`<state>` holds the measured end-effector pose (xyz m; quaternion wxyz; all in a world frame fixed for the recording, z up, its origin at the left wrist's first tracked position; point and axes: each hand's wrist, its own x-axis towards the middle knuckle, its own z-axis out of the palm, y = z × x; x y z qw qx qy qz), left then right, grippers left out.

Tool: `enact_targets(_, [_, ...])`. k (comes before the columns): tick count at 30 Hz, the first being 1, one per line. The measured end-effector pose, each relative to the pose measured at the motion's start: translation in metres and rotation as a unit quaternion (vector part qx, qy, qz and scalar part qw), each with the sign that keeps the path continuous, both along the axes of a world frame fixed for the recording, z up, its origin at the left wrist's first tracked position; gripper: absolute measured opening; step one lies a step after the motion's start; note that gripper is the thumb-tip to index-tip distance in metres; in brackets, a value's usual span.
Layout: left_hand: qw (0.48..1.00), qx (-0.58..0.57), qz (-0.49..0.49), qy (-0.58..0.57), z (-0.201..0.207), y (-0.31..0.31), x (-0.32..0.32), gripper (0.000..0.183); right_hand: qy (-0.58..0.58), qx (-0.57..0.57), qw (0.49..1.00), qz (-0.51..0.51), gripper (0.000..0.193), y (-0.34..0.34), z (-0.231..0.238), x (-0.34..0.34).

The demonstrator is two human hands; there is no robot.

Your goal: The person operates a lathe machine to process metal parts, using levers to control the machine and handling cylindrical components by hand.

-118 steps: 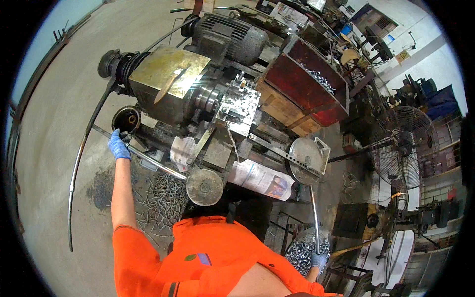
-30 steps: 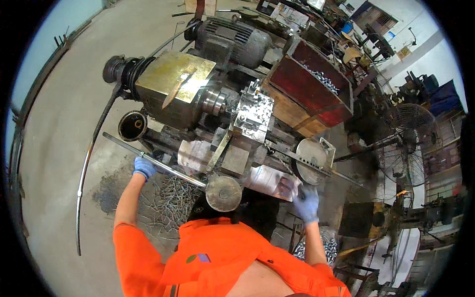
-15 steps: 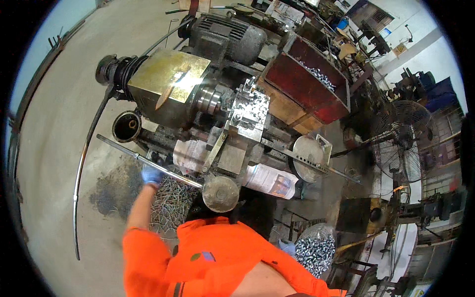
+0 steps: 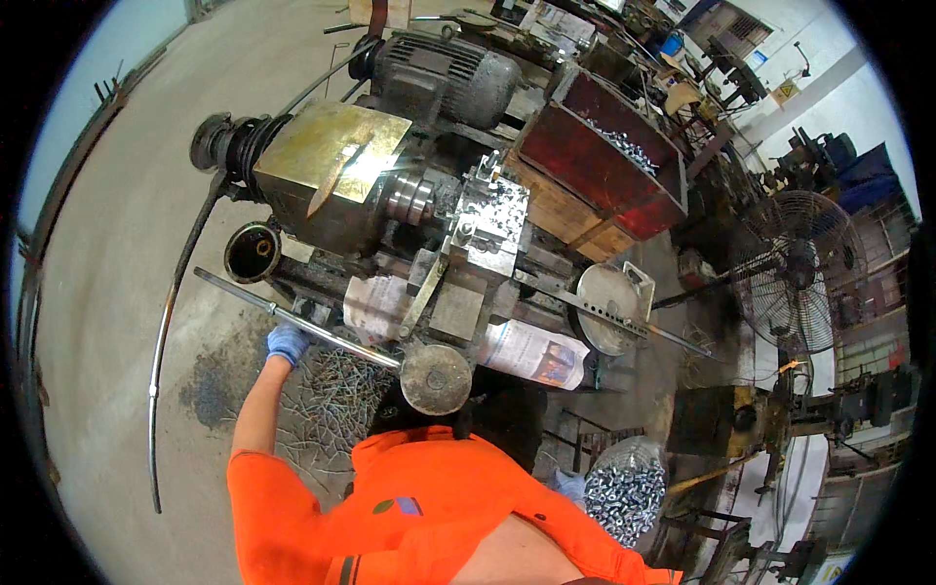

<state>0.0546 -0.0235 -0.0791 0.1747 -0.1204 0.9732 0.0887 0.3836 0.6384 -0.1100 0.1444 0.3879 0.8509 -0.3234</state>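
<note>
My left hand [image 4: 287,342], in a pale blue glove, is just below a long metal lever [image 4: 317,336] at the front of a small lathe-like machine [image 4: 331,205]. Its fingers look curled toward the machine's underside, and whatever they hold is hidden. My right hand [image 4: 568,485], gloved too, reaches the left edge of a round basin of shiny metal parts [image 4: 624,492]; its fingers do not show. A bright chuck or spindle [image 4: 409,198] points at a slide [image 4: 492,229] strewn with metal chips. A round disc [image 4: 435,379] sits at the lever's near end.
Metal shavings [image 4: 331,395] are heaped on the floor beneath the lever. A red bin [image 4: 604,156] with small metal pieces stands behind the slide, near a motor [image 4: 444,78]. On the right is a fan [image 4: 799,268]. A long rod [image 4: 154,409] slants down at the left.
My left hand has shifted slightly left, and its forearm has swung outward. My right hand remains by the basin. The lever looks almost unmoved.
</note>
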Motion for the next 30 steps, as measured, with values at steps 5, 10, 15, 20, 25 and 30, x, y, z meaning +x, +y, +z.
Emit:
enact_targets(5, [0.997, 0.065, 0.008, 0.028, 0.004, -0.01, 0.012, 0.039, 0.002, 0.021, 0.999, -0.03, 0.032, -0.007, 0.037, -0.047])
enact_targets(10, [0.998, 0.044, 0.05, -0.023, 0.037, -0.021, 0.024, 0.04, 0.147, 0.065, 0.986, 0.04, 0.03, 0.002, 0.1, -0.098])
enact_targets(15, [0.99, 0.054, 0.123, 0.032, 0.089, -0.052, 0.037, 0.04, 0.258, 0.118, 0.955, 0.085, 0.025, -0.015, 0.174, -0.163])
enact_targets(20, [0.957, 0.111, 0.122, 0.24, 0.16, -0.085, 0.052, 0.036, 0.341, 0.174, 0.904, 0.189, 0.02, -0.028, 0.227, -0.231])
enact_targets(25, [0.934, -0.046, 0.148, 0.322, 0.228, -0.103, 0.071, 0.036, 0.4, 0.12, 0.874, 0.25, 0.015, -0.061, 0.271, -0.291])
enact_targets(30, [0.921, -0.092, 0.208, 0.316, 0.229, -0.136, 0.098, 0.038, 0.415, 0.139, 0.828, 0.35, 0.011, -0.116, 0.324, -0.334])
